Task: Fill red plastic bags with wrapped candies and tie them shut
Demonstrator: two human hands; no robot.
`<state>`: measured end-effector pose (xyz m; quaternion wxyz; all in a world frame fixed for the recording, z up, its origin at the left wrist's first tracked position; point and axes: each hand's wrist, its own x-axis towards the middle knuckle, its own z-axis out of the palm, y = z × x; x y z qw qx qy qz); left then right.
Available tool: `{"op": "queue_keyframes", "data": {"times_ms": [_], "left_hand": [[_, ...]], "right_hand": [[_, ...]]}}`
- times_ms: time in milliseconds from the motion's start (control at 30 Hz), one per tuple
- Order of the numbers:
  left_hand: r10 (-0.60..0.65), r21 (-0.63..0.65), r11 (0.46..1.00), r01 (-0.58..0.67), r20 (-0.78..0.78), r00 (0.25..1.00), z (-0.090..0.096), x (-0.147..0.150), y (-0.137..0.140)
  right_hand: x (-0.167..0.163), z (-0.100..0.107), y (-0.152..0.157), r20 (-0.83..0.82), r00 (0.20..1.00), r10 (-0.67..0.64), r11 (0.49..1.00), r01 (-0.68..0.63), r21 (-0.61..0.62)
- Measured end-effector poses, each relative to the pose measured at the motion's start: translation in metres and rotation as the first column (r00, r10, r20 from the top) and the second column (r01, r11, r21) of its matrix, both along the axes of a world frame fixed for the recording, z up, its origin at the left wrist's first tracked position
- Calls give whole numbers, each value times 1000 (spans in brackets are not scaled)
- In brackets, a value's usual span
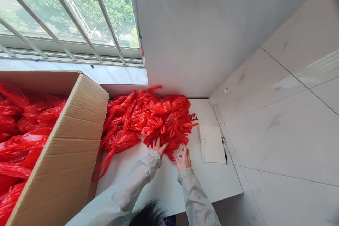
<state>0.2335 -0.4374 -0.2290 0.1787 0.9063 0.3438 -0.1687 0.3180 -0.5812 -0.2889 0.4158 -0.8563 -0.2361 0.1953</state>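
Observation:
A heap of crumpled red plastic bags [155, 116] lies on the white table, pushed up near the wall. My left hand [158, 147] rests on the front edge of the heap with its fingers spread on the red plastic. Just to the right, my right hand [184, 159] is held beside the heap's front corner, fingers apart and curved, with nothing visible in it. Left of the main heap lies a knotted red bag [123, 141], its loose handle trailing toward the table's front.
A large cardboard box [71, 144] full of red bags stands at the left. On the white table [164, 187], a notebook [212, 144] and a pen [224, 150] lie right of the heap, near a small red packet [193, 117]. A barred window and tiled wall enclose the corner.

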Motion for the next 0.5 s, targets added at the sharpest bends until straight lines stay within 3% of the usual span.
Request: {"op": "queue_keyframes", "data": {"times_ms": [133, 300, 400, 500], "left_hand": [[5, 9, 1000, -5, 27, 1000, 1, -12, -29], [-37, -99, 994, 43, 62, 997, -5, -14, -38], [-21, -131, 991, 34, 101, 995, -2, -30, -37], [8, -187, 982, 18, 133, 991, 8, -70, -48]], "right_hand": [[-15, -9, 2, -29, 998, 46, 998, -45, 36], [6, -21, 27, -68, 987, 148, 987, -142, 79], [20, -12, 0, -76, 980, 182, 980, -174, 95], [14, 8, -54, -51, 987, 151, 987, -147, 70]]}}
